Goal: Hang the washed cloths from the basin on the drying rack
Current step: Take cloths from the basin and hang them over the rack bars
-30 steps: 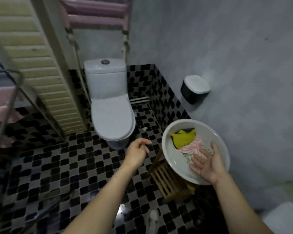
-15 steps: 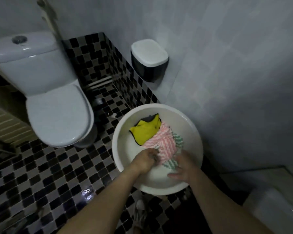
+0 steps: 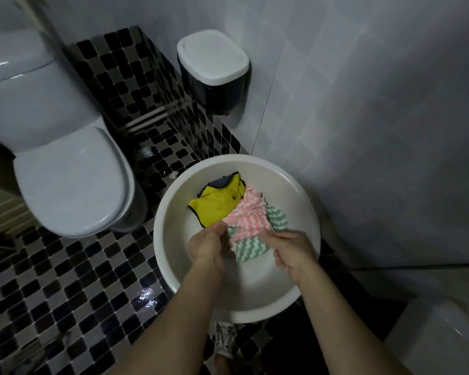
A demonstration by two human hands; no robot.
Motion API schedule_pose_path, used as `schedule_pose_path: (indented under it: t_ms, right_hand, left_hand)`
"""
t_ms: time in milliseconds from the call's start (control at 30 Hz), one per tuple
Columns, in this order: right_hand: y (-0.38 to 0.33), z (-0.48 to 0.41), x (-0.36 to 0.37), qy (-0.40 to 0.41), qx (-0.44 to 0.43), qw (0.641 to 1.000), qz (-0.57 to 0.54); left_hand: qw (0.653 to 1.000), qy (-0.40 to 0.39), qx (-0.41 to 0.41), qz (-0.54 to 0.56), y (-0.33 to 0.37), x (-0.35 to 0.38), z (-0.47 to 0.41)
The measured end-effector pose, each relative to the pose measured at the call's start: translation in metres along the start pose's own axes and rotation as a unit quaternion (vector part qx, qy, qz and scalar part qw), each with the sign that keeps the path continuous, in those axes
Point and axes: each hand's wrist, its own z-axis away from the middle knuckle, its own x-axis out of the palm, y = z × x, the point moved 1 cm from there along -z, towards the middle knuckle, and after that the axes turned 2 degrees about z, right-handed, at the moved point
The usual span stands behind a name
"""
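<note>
Your left hand (image 3: pixel 207 246) and right hand (image 3: pixel 293 250) both pinch the near edge of the pink cloth (image 3: pixel 248 217) inside the white basin (image 3: pixel 298 190). It lies over a green cloth (image 3: pixel 251 250), with a yellow cloth (image 3: pixel 214 209) beside it.

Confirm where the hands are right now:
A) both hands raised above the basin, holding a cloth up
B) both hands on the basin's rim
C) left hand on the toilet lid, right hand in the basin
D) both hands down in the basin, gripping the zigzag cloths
D: the left hand and right hand are inside the white basin, fingers curled on the bunched pink and green zigzag cloths; the yellow cloth lies beyond them.
</note>
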Motion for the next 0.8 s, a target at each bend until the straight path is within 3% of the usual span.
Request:
schedule_pose_path:
  t_ms: [167,367,433,567,700,800]
  right_hand:
    - [-0.034,0.016,-0.018,0.054,-0.188,0.978,0.076]
    - [-0.065,0.045,-0.032,0.026,-0.204,0.979,0.001]
    - [-0.076,0.058,-0.03,-0.016,-0.216,0.976,0.0]
    - [-0.089,0.08,-0.021,-0.169,-0.18,0.96,-0.134]
    - [-0.109,0.114,0.0,-0.331,-0.233,0.915,0.003]
    - [-0.131,0.142,0.015,-0.342,-0.289,0.885,0.126]
  left_hand:
    - [0.993,-0.079,0.089,0.026,0.033,-0.008,0.027]
    - [0.966,-0.213,0.147,0.006,0.069,-0.01,0.075]
    - [0.954,-0.246,0.173,-0.014,0.077,-0.008,0.089]
    - [0.914,-0.299,0.263,-0.083,0.093,-0.005,0.117]
    - [0.876,-0.331,0.322,-0.14,0.107,-0.01,0.154]
    - [0.861,-0.285,0.383,-0.174,0.124,-0.027,0.169]
